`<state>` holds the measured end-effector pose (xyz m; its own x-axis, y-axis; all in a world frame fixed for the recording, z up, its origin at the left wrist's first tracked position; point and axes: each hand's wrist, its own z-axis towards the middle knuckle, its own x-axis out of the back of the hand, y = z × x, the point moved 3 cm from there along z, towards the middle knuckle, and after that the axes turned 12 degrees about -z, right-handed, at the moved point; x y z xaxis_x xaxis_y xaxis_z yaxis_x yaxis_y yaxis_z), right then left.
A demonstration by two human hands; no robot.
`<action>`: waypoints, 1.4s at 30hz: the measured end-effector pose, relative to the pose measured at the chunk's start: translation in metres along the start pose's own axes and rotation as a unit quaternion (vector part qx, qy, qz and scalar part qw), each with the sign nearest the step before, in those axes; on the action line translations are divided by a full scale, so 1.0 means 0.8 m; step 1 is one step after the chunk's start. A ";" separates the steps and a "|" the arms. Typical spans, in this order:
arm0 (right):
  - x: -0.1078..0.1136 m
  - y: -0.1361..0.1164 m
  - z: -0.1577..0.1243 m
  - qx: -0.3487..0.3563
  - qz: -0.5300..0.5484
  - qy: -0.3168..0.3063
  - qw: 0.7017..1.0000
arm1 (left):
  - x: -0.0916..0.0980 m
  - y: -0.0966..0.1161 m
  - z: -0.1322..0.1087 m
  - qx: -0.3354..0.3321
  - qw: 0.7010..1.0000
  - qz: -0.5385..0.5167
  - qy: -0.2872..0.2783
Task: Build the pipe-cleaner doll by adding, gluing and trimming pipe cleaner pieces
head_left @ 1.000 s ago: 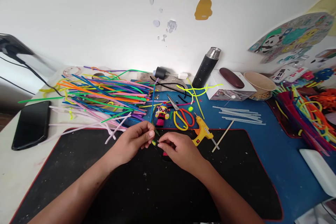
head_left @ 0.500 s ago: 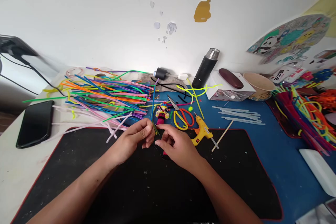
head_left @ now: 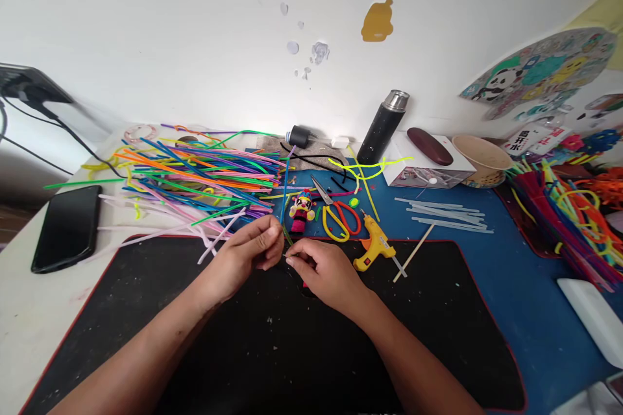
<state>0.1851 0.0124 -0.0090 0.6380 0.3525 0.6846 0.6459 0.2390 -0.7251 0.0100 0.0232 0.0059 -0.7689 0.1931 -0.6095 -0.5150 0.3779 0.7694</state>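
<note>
Above the black mat [head_left: 272, 356]: both bare hands are raised near its far edge, fingertips facing across a narrow gap.
Left hand [head_left: 250, 249]: the thumb presses down on the curled forefinger, with the other fingers folded beneath; I can't tell whether anything is pinched there.
Right hand [head_left: 326, 272]: thumb and forefinger come together at their ends, pinching a thin pale tip [head_left: 285, 255], too small to name; the remaining fingers are bent and partly hidden.
Pale tip's place: it pokes out toward the left hand, in the gap between the two.
Pink piece [head_left: 305, 284]: just beside the right hand, mostly covered by it.
Doll [head_left: 302, 211]: a small colorful figure with a magenta lower part, on the blue surface just beyond the mat.
Scissors [head_left: 335, 211]: right of the doll, one handle yellow and one red, the point aimed toward the wall.
Glue gun [head_left: 374, 246]: yellow, lying on its side across the mat's edge, with a wooden stick [head_left: 413, 253] near its tail.
Glue sticks [head_left: 448, 215]: several translucent ones, loosely side by side, farther right.
Pipe cleaners [head_left: 204, 172]: a many-colored heap on the left, beside a black phone [head_left: 65, 227].
Flask [head_left: 382, 128]: dark, silver-capped, near the wall beside a white box [head_left: 428, 172].
</note>
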 end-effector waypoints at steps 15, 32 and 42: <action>0.038 0.041 -0.025 -0.150 0.271 0.046 0.950 | 0.041 0.075 -0.015 -0.089 0.956 0.245 0.138; 0.019 0.007 -0.009 -0.118 0.288 0.022 0.950 | -0.014 -0.009 0.000 -0.078 0.928 0.365 0.015; 0.014 0.011 -0.015 -0.127 0.248 0.088 0.956 | -0.004 0.001 -0.010 -0.165 0.851 0.494 0.062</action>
<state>0.2033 0.0076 -0.0070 0.9385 0.2015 0.2803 0.3129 -0.1537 -0.9373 0.0088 0.0155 0.0100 -0.9122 0.1634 0.3757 0.3441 -0.1922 0.9191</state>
